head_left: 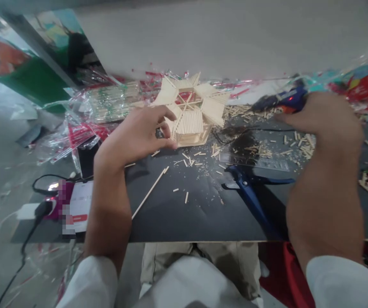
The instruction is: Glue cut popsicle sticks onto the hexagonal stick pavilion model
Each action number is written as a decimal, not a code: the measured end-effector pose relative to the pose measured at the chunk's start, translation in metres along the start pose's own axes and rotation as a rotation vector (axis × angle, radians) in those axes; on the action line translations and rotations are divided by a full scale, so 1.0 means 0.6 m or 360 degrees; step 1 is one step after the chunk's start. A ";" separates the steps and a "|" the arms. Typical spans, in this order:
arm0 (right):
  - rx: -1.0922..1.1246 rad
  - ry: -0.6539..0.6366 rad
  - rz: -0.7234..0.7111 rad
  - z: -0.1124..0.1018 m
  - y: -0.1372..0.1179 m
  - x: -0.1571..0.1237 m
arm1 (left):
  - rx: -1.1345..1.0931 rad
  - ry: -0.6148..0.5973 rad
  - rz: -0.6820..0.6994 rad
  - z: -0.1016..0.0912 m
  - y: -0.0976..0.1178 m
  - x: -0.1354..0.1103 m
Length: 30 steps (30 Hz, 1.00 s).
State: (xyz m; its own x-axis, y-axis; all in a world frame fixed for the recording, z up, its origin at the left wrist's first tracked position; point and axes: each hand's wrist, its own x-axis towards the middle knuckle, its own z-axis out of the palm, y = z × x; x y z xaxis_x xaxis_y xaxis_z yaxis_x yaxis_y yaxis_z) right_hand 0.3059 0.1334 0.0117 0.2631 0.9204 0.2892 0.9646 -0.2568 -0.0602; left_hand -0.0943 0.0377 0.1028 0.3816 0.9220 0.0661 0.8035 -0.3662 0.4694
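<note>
The left hand [134, 137] rests against the side of a small wooden stick model [190, 128], which stands near the middle of the black desk [184, 218]. Its fingers [167, 113] are curved and only partly closed, and their tips press on the model, so it seems they keep it steady and stop it from sliding. A small dark thing [160, 133] shows beside these fingers, but I cannot tell what it is. The right hand [320, 124] is raised above the desk, and its fingers close around a blue hot glue gun [283, 99]; this hand is blurred, so the exact grip is hard to see. The gun's nozzle points toward the model, and the raised hold keeps it above the loose cut sticks [264, 152]. Blue-handled scissors [251, 192] lie near the right hand, perhaps for easy reach, and crumpled plastic wrap [87, 128] lies behind the model
</note>
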 end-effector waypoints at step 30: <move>0.1184 0.0240 -0.1688 -0.146 -0.202 -0.229 | -0.0893 -0.0046 0.0262 0.039 0.027 0.017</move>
State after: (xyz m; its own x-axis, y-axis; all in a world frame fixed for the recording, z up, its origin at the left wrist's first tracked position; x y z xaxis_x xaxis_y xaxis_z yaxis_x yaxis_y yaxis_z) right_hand 0.1515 0.0121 0.0632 -0.5863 0.5184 0.6226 0.4918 0.8384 -0.2349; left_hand -0.0666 0.0379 0.0903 0.4994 0.8520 0.1573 0.3710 -0.3744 0.8498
